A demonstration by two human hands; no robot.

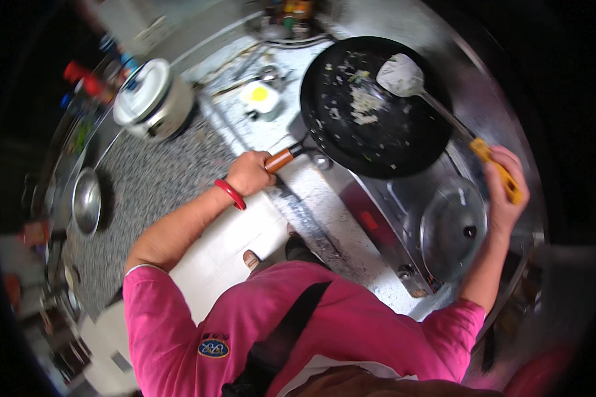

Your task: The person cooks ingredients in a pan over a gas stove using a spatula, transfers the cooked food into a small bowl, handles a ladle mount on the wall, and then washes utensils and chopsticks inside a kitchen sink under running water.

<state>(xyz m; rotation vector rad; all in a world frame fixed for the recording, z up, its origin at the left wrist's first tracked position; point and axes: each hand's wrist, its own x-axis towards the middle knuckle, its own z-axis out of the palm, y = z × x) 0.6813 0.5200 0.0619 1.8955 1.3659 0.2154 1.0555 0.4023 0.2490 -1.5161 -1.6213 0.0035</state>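
Observation:
My left hand (252, 173) grips the brown handle (279, 161) of a black frying pan (402, 141). In the pan lies a small heap of white rice (365, 104), with loose grains and bits of green scattered around. My right hand (507, 186) holds a metal spatula by its yellow handle (501, 173). The spatula's blade (402, 77), coated with a whitish residue, is over the pan's upper right part; whether it touches the pan cannot be told. A red bangle (230, 194) circles my left wrist.
A glass lid (452, 231) rests on the stove (392, 198) below the pan. Left of the pan stand a white container with a yellow spot (260, 97) and a lidded rice cooker (154, 104). A metal bowl (86, 201) is on the granite counter (159, 178).

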